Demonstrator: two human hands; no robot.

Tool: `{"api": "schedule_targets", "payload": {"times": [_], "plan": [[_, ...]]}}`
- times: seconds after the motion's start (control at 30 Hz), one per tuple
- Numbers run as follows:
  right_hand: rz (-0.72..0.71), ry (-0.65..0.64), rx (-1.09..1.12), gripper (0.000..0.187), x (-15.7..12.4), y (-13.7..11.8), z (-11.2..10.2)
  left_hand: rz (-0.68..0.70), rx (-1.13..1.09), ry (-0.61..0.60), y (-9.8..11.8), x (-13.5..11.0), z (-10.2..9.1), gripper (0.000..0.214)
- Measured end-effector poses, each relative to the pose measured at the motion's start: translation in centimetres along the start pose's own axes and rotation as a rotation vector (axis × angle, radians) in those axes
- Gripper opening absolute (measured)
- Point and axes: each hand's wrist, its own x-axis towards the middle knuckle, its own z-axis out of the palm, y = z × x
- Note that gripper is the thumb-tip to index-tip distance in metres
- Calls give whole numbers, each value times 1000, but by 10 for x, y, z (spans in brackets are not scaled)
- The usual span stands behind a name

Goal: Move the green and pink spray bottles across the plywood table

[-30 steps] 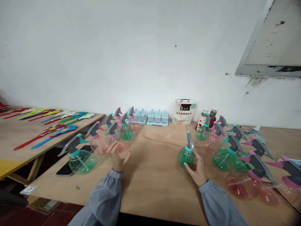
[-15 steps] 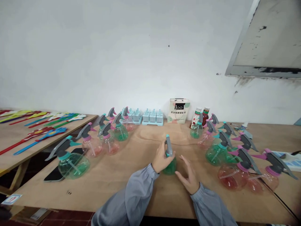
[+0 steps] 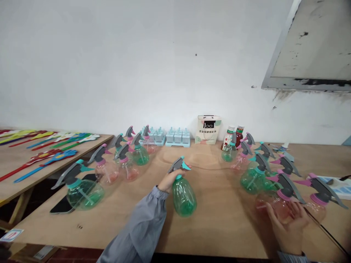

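Bottle [image 3: 183,195], green, mid-table [image 3: 214,219], gripped at neck by left hand [image 3: 169,179], fingers curled round collar under grey trigger head [image 3: 178,165]. Long axis tilted: base toward 5 o'clock, head toward 11; nozzle tip points 3 o'clock. Whether base touches table, cannot tell. Right hand [image 3: 287,228] at 4 o'clock from it, well apart, fingers spread loosely, cupping pink bottle [image 3: 278,204], not closed on it. More sprayers clustered at 10 and 2 o'clock.

Two ice-pop moulds [image 3: 166,136], two drink bottles [image 3: 233,136].
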Motion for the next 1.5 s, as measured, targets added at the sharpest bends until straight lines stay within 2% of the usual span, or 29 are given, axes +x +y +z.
{"api": "schedule_targets", "payload": {"times": [0.1, 0.23, 0.3, 0.4, 0.5, 0.6, 0.67, 0.87, 1.1, 1.23, 1.37, 1.5], "plan": [[40, -7, 2, 77, -15, -23, 10, -50, -40, -89, 2, -1, -4, 39], [-85, -128, 21, 63, -40, -43, 29, -12, -130, -73, 1, 1, -8, 37], [-153, -212, 40, 63, -47, -47, 45, 16, -164, -87, 2, 1, -7, 36], [-212, -337, 74, 70, -44, -52, 80, 12, -170, -159, 7, 2, -2, 35], [-241, -436, 119, 68, -31, -58, 116, -4, -158, -172, 10, 5, 2, 33], [-251, -450, 150, 68, -22, -61, 144, -23, -118, -150, 9, 9, 2, 22], [-228, -435, 174, 70, -22, -60, 154, -32, -75, -155, 8, 11, 1, 17], [-171, -423, 229, 72, -28, -55, 155, -14, -78, -272, 7, 6, 5, 35], [-190, -406, 231, 71, -28, -56, 151, -47, -61, -132, 11, 8, 10, 25], [-188, -409, 233, 70, -29, -56, 151, 6, -47, -182, 14, 6, 12, 25], [-182, -400, 230, 68, -30, -58, 149, -41, -36, -135, 12, 8, 11, 21], [-186, -405, 232, 68, -31, -58, 148, -42, -36, -187, 14, 9, 12, 32]]}}
